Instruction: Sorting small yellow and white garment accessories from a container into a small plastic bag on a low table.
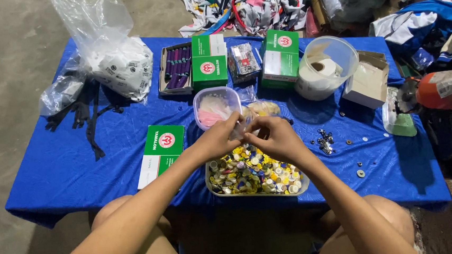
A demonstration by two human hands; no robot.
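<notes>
Nearest the viewer, a shallow tray (212,185) full of mixed coloured buttons sits at the near edge of the blue-covered tabletop (80,169). Just above it the left hand (217,139) and the right hand (277,138) meet, fingers of both pinched closed on a small clear plastic bag (243,126) held between them over the tray's far rim. Left of the hands lies a flat green-and-white box (160,154); to the right, small metal fasteners (325,141) are scattered on the cloth. Just beyond the hands stands a clear tub (215,107) with pink contents. Farther back are a box of purple sticks (176,68), two upright green boxes (209,60), a round clear container (333,64) holding a white roll, and an open cardboard box (368,80). At far left lie black zippers (84,113) and a plastic bag of white pieces (121,62).
</notes>
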